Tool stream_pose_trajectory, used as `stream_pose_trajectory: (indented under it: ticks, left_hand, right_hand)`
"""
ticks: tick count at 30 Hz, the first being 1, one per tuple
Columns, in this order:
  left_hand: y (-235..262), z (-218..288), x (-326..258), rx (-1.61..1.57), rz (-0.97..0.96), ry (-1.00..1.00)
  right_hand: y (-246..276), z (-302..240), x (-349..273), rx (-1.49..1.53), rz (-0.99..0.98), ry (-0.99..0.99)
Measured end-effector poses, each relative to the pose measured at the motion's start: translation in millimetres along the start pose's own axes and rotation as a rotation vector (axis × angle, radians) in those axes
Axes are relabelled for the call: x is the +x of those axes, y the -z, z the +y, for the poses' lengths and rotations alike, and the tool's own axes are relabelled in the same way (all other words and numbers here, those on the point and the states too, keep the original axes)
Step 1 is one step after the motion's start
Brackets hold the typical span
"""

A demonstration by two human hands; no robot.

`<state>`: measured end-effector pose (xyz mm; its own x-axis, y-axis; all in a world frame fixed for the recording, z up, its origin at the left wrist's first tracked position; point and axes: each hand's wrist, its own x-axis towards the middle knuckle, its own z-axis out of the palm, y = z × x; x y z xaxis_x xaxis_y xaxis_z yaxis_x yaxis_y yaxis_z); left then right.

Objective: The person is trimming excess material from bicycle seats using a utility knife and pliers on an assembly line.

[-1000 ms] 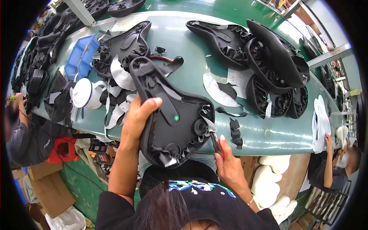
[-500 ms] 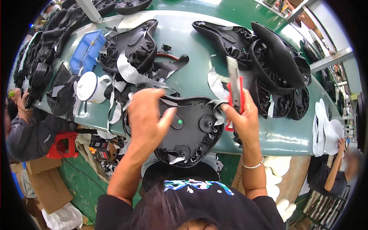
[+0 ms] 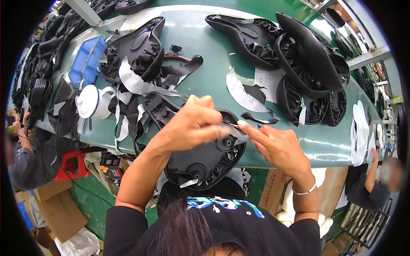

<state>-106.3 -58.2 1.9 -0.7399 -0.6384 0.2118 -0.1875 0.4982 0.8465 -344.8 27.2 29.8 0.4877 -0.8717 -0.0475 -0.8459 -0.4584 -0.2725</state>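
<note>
A black padded saddle (image 3: 181, 164) lies upside down at the table's near edge, its gathered cover folded over the rim around a dark plastic base. My left hand (image 3: 194, 126) is closed above its right half, fingers curled and slightly blurred; what they pinch is hidden. On the saddle's right rim, my right hand (image 3: 277, 147) is closed, index finger stretched along the edge. A grey blade-like sliver (image 3: 241, 137) shows under its fingertips; the utility knife's red handle is hidden by the hand. Dark and white trimmed strips (image 3: 245, 97) lie just beyond.
More upturned saddles stand at the back left (image 3: 132, 51) and are stacked at the right (image 3: 314, 55). A blue bin (image 3: 87, 59), a white lidded mug (image 3: 96, 102) and fabric scraps (image 3: 128, 115) sit at the left. Co-workers are at both sides.
My right hand has turned over and lowered to the saddle rim, hiding the raised knife. My left hand has moved right and closed. The flap at the rim has changed, and a dark strip lies on the table.
</note>
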Motion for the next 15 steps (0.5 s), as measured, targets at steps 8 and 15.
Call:
stream_pose_trajectory:
  ticks: [8,15]
  left_hand:
    - [7.5,-3.7,1.4,-1.255,0.632,-0.045]
    - [4.1,16.7,17.0,0.449,0.361,-0.11]
  right_hand:
    - [-48.7,-72.2,-74.6,0.246,0.105,-0.401]
    - [-27.6,-34.7,-22.1,0.085,0.216,-0.382]
